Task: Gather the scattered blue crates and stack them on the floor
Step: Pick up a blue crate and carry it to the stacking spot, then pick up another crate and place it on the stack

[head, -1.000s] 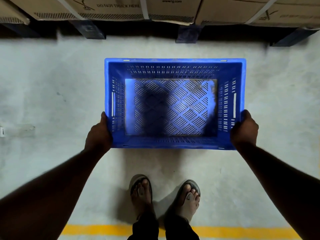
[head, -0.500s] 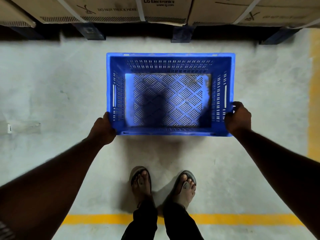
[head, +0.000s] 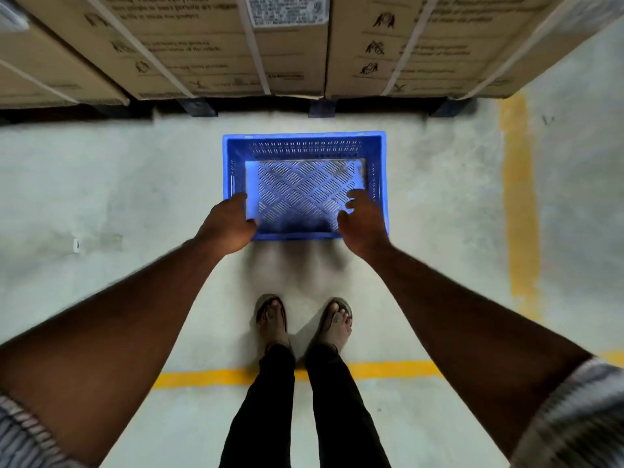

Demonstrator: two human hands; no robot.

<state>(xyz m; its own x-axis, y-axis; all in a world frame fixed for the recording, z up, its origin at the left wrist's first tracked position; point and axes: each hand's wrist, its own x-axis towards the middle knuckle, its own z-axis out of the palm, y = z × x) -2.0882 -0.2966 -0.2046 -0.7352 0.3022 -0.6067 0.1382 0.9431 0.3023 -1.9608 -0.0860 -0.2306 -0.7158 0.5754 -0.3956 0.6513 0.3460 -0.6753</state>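
While the crate (head: 304,187) is sitting open side up on the floor (head: 101,184), both hands are hovering over its near end. The crate is lying flat and square to the person, just ahead of the feet (head: 271,319), with its far wall near the pallet blocks (head: 199,108) but apart from them. Its slotted bottom is facing the camera.

The left hand (head: 228,226) is hanging over the near left corner, back upward, with its fingers stretching forward along the left wall and its thumb pointing inward. It is gripping nothing, though blur is making it hard to tell whether the fingertips are brushing the rim. The right hand (head: 363,224) is hanging over the near right corner with its fingers loosely spread and slightly bent. It is holding nothing either, and I cannot tell whether it is touching the rim.

Both bare forearms are reaching in from the lower corners, and striped sleeves (head: 574,417) are showing at the edges. The person is standing in sandals and dark trousers (head: 270,400), with heels near a yellow line (head: 388,369) that is running across the floor. A second yellow line (head: 520,197) is running away on the right, well apart from the crate.

Boxes (head: 202,45) are standing on the blocks behind the crate, with pale straps (head: 256,62) binding them. One is bearing a white label (head: 287,8), its print too blurred to read.
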